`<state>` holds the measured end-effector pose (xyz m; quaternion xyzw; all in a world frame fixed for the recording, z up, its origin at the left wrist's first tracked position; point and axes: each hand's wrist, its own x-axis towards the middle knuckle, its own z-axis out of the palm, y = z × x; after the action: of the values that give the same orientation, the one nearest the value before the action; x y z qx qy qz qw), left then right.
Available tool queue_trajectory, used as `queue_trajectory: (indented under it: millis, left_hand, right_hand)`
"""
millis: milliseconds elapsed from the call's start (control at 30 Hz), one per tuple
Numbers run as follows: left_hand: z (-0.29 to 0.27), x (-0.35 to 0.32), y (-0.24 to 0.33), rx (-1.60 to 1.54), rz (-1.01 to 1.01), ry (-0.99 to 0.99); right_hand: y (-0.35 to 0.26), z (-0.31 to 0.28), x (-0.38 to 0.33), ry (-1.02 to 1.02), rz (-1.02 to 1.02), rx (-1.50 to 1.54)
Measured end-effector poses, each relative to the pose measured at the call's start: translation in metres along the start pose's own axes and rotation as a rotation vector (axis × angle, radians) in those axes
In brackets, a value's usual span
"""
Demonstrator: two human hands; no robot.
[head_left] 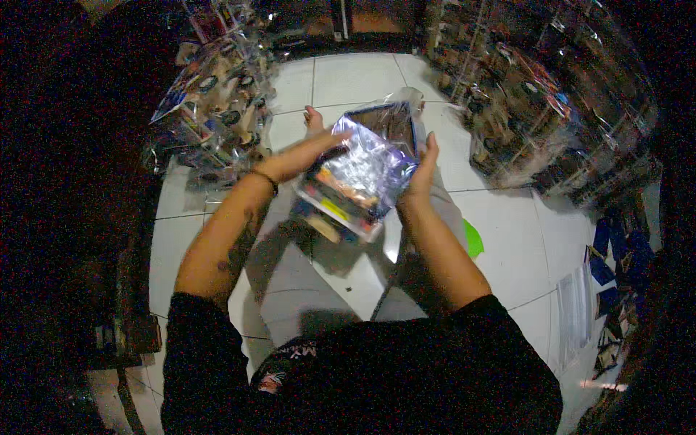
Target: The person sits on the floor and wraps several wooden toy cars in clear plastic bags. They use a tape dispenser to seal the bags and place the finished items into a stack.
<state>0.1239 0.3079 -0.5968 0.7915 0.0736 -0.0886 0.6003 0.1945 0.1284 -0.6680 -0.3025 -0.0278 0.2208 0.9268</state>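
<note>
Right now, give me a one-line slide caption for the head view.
Both hands, left and right, hold a flat packaged item in a clear plastic bag above a white tiled floor.

The person wore a black short-sleeved shirt [406,377] with a small printed design near the collar, and a dark band [267,178] around the left wrist; forearms were bare.

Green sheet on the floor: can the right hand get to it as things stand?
Probably not right now. The right hand and left hand both grip the plastic-wrapped package; the green sheet lies uncovered on the floor tiles beside the right forearm.
</note>
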Motion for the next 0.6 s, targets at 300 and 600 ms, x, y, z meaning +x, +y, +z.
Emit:
queue_trajectory:
  millis: [300, 600]
  left_hand:
    - [0.093, -0.085, -0.038, -0.128, 0.282, 0.151]
    - [0.124, -0.090, -0.065, -0.320, 0.373, 0.231]
  right_hand:
    - [-0.055, -0.001, -0.013, -0.048, 0.315, -0.263]
    - [-0.099, 0.048, -0.074, -0.298, -0.784, -1.576]
